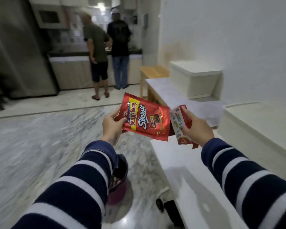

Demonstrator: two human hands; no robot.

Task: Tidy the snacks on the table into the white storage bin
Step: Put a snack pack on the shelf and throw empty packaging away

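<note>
Both hands loaded, mid-carry. My left hand pinches the red pouch by its left edge, thumb on the front, so the face stays up and readable: "beng-beng" on a yellow band, "Share It" in white script, and a "10" at the lower edge; the rest is too small to read. My right hand is wrapped round a small carton, held upside down: the red logo near its bottom end reads inverted, looks like "ASTOR" but I can't confirm. The white side panel has small pictures, text illegible. Something red sticks out under the carton, possibly another pack; can't tell. Pouch and carton overlap at centre frame, both off the desk, which runs down the right side. A white bin sits right of centre, up against the wall; its top looks covered from here. Another white rim is closer, at the right edge, likely an open bin. My guess is the snacks go there. Two people stand at a kitchen counter in the upper left.
</note>
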